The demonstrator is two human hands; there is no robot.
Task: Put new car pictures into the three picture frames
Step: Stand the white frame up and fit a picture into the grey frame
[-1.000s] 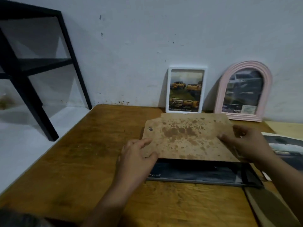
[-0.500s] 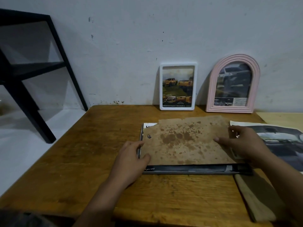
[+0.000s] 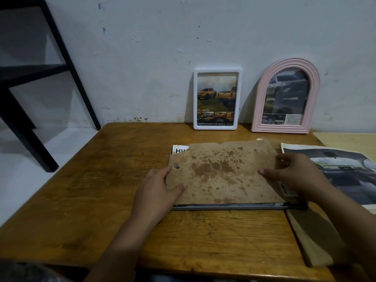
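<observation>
backing board (image 3: 221, 174) lowered flatter onto frame (image 3: 230, 207)

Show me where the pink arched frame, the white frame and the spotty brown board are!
pink arched frame (image 3: 262, 102): head view, on its left rim.
white frame (image 3: 217, 70): head view, on its top edge.
spotty brown backing board (image 3: 221, 171): head view, on its stained middle.

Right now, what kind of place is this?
Probably a room in a home, not a workshop: a worn wooden table against a scuffed white wall, a black shelf unit beside it, two framed car pictures propped on the table.
</observation>
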